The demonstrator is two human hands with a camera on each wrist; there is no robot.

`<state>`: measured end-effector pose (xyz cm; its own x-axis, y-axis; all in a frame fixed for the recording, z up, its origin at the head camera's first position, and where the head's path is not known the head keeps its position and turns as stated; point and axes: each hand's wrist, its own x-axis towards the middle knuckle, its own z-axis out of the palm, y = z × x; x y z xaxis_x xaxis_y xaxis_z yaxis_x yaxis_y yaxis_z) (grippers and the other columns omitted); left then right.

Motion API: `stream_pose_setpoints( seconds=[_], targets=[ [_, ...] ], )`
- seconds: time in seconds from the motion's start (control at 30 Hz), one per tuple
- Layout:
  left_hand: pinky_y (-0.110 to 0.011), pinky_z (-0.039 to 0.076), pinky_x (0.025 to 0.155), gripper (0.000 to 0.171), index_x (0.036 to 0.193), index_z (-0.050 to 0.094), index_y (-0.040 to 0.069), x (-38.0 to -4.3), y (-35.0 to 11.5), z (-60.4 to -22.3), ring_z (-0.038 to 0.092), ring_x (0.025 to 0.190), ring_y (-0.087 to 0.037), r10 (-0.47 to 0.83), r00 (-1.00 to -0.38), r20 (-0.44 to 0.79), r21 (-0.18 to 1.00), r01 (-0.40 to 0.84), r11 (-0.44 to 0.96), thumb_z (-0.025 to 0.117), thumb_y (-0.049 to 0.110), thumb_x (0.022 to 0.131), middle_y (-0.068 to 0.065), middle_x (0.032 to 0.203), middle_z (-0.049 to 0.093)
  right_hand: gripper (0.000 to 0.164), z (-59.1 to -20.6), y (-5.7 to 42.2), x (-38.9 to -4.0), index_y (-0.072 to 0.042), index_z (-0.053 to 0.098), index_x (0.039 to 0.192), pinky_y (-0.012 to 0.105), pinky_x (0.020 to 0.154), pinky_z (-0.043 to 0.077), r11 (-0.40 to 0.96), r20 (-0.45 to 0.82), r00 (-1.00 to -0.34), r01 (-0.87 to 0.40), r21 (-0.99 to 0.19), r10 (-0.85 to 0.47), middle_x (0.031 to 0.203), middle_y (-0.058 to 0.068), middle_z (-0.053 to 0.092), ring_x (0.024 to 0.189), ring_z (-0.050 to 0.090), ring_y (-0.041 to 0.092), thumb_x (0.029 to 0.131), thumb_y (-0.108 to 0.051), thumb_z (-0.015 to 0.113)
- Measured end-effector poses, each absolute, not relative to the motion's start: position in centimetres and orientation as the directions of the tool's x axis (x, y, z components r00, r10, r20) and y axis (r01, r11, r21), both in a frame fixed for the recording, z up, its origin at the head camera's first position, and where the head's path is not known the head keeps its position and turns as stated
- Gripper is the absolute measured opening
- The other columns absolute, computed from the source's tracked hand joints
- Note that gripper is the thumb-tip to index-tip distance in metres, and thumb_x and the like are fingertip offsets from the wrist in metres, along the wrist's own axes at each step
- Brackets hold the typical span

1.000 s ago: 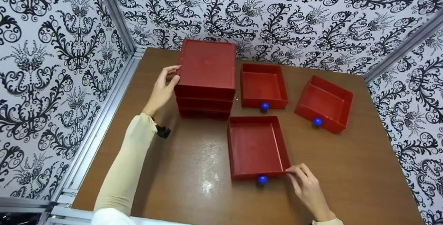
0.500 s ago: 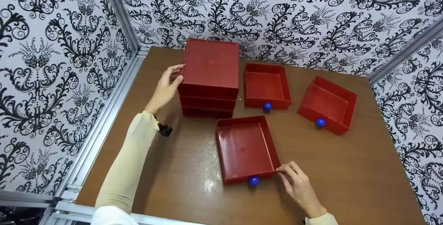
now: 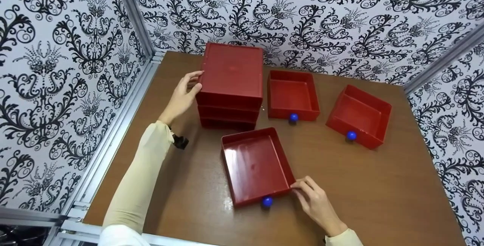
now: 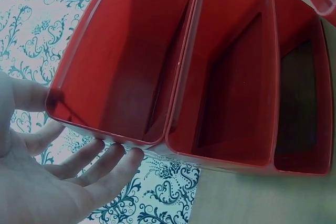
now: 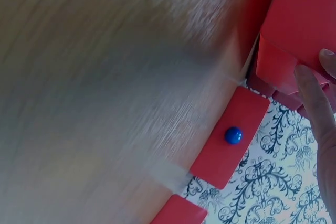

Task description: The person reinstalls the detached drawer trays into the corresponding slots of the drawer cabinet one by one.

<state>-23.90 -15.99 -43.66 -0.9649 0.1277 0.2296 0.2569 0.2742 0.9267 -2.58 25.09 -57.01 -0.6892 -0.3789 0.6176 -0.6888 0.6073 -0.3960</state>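
A red plastic cabinet (image 3: pixel 232 70) with three open slots, one above another, stands at the back of the table. My left hand (image 3: pixel 181 98) touches its upper left side, the fingers spread and the thumb by the front edge; the left wrist view looks into the slots (image 4: pixel 236 87). My right hand (image 3: pixel 315 202) pinches the front right corner of a red drawer (image 3: pixel 257 166) between thumb and fingers. This drawer holds nothing, has a blue ball knob (image 3: pixel 267 201) on its front, and is turned slightly. Whether its bottom touches the table is hard to tell.
Two more red drawers with blue knobs stand to the right of the cabinet: one close by (image 3: pixel 291 92), one angled farther right (image 3: pixel 359 113). The brown table (image 3: pixel 340 178) meets patterned walls (image 3: pixel 280 15) at the back and sides.
My right hand has moved left with the drawer, which has turned a little and is now in front of the cabinet's right part. My left hand has stayed at the cabinet.
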Motion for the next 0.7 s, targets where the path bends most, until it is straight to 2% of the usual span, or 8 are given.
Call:
stream_pose_setpoints(
  seconds=[0.3, 0.7],
  targets=[
    [-0.049, 0.035, 0.113, 0.043, 0.143, 0.046, 0.0, -24.0, -16.0, -43.8, 0.046, 0.133, -0.038, 0.126, -0.965, 0.232, 0.937, 0.256, 0.239, 0.052, 0.012, 0.102, -0.025, 0.144, 0.046, 0.037, -57.1, 23.9, -2.8, -0.01, 0.071, 0.095, 0.011, 0.08, 0.052, 0.574, 0.611, -0.68, -0.71, -0.408, -0.406, 0.098, -0.005, 0.065, 0.088, 0.067, 0.01, 0.069, 0.015, 0.08],
    [-0.046, 0.037, 0.113, 0.043, 0.143, 0.045, -0.001, -24.0, -16.0, -43.6, 0.046, 0.132, -0.038, 0.141, -0.961, 0.237, 0.923, 0.268, 0.275, 0.051, 0.01, 0.102, -0.026, 0.142, 0.048, 0.034, -57.5, 22.5, -3.2, -0.009, 0.07, 0.094, 0.011, 0.079, 0.052, 0.539, 0.609, -0.652, -0.743, -0.396, -0.451, 0.098, -0.005, 0.064, 0.088, 0.065, 0.007, 0.07, 0.013, 0.08]
  ],
)
